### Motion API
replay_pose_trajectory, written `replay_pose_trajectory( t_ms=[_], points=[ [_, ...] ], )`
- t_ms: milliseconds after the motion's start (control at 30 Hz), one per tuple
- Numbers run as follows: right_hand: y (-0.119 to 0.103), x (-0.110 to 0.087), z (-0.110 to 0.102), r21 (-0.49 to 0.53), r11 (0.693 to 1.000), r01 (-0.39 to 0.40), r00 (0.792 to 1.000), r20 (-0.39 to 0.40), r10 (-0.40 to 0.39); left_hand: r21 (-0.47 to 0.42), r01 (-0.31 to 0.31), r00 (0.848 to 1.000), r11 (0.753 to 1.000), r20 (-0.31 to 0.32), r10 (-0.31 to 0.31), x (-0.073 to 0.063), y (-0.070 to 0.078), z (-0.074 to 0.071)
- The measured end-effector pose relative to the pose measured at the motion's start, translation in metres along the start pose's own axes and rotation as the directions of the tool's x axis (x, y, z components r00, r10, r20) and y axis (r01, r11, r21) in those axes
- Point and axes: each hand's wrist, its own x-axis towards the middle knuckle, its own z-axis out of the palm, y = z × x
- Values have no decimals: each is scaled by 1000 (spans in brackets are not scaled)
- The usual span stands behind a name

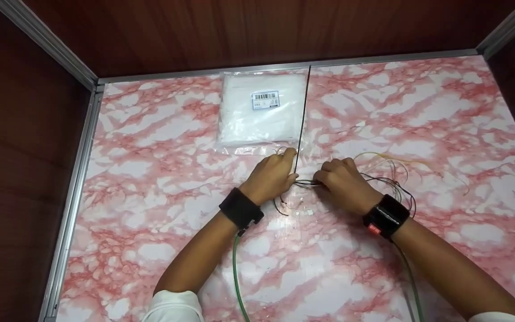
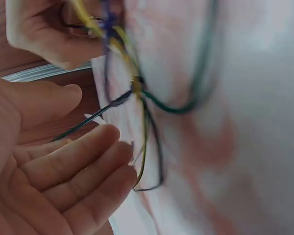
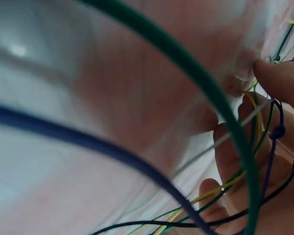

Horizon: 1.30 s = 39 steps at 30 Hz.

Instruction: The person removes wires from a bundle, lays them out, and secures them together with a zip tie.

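Observation:
Between the two hands in the head view runs a bundle of thin coloured wires [image 1: 304,183]. My right hand [image 1: 344,183] grips it, with green, yellow, blue and black wires [image 3: 272,171] crossing the palm and fingers in the right wrist view. A dark band [image 2: 136,85] circles the bundle, and a thin dark strip like a cable tie [image 1: 302,120] sticks out from there toward the back edge. My left hand [image 1: 270,176] is at the bundle's other end. In the left wrist view its fingers [image 2: 83,166] are loosely extended, thumb apart, with the strip passing between them.
Behind the hands lies a clear plastic bag [image 1: 262,120] of white contents with a barcode label. Loose wire ends [image 1: 400,174] spread right of my right hand. Green cables [image 1: 237,277] trail from both wristbands. Dark wooden panels [image 1: 239,36] wall the marbled table [image 1: 150,214].

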Motion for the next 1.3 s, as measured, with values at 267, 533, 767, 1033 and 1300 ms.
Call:
replay_pose_trajectory(
  t_ms=[267, 533, 767, 1033, 1300],
  points=[
    [1, 0, 0, 42, 999, 24, 995, -100, -20, 29, -51, 998, 998, -33, 52, -8, -4, 3],
    [0, 1, -4, 139, 990, 40, 982, -187, -13, 203, -89, 995, 975, -31, 98, -11, -1, 3],
    [1, -1, -5, 179, 984, 22, 982, -189, 12, 269, -189, 960, 944, -151, 235, -12, -1, 2],
    [7, -7, -7, 133, 990, 55, 991, -129, -38, 426, -251, 937, 869, -119, 329, -16, -4, -14],
    [20, -17, -14, 100, 993, 70, 996, -57, -65, 424, -187, 953, 886, -141, 269, -33, -22, -31]
  ],
)
